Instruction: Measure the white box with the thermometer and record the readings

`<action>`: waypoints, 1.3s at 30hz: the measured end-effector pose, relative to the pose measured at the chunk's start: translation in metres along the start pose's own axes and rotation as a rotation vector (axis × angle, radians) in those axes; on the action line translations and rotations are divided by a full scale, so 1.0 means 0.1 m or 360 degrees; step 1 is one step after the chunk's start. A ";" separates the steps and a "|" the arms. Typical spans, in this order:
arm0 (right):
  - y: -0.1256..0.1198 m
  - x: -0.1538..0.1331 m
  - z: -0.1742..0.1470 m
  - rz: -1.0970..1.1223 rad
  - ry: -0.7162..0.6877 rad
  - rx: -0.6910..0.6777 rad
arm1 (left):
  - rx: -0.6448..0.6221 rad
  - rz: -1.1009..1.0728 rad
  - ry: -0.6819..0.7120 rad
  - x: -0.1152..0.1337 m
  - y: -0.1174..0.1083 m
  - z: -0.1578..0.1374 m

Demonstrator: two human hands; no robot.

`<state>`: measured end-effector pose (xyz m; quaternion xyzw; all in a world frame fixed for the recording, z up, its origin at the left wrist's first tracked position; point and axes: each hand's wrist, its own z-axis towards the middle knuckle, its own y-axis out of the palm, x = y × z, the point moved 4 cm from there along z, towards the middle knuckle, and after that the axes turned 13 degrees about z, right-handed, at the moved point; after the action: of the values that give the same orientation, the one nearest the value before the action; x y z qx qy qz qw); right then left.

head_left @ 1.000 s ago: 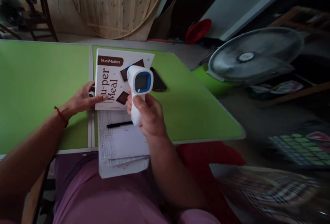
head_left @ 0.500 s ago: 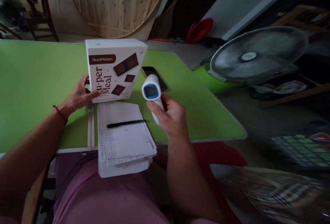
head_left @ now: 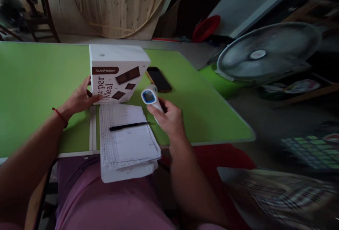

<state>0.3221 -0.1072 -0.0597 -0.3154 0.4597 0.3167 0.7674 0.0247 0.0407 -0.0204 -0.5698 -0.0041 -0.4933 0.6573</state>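
Observation:
A white box point(head_left: 124, 54) with brown print reading "NutriMotion" stands on the green table point(head_left: 45, 71). My left hand point(head_left: 81, 95) grips its lower left edge, thumb on the front and the other fingers behind, partly hidden. To the right of the box, my right hand point(head_left: 169, 115) is wrapped round the handle of a white infrared thermometer point(head_left: 156, 107), whose blue-framed screen faces me. Below the box lies a stack of papers point(head_left: 129, 145) covered partly in handwriting, with a black pen point(head_left: 128, 126) across it. The stack overhangs the table's front edge.
A phone point(head_left: 159, 78) lies on the table behind the thermometer. Right of the table stands a large fan point(head_left: 258, 55), and a red chair point(head_left: 219, 159) is near the front right. Beyond the table are a wooden chair point(head_left: 43, 14) and a round wooden panel point(head_left: 122, 4).
The thermometer and my right hand have shifted left and slightly down. The box, in my left hand's grip, has tipped so that more of its top shows.

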 end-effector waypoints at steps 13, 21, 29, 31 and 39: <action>0.04 0.19 0.24 -0.0800 -0.0080 -0.0332 | -0.0153 0.0796 0.0542 0.65 0.19 -0.30; 0.01 -0.07 0.02 -0.0920 -0.0611 -0.0333 | -0.0671 0.1207 0.0424 0.71 0.40 -0.39; 0.06 -0.31 -0.45 -0.0914 -0.1059 -0.1026 | -0.1006 0.1389 0.0230 0.91 0.38 -0.41; 0.03 -0.33 -0.41 -0.0921 -0.1120 -0.1031 | -0.1022 0.1417 0.0236 0.91 0.39 -0.42; 0.24 -0.51 0.03 0.0184 -0.0692 -0.0427 | -0.1019 0.1425 0.0250 0.87 0.42 -0.42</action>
<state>0.2857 -0.1003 -0.0173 -0.3120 0.2551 0.4786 0.7801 0.0734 -0.0533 -0.0169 -0.6487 0.4375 -0.1833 0.5951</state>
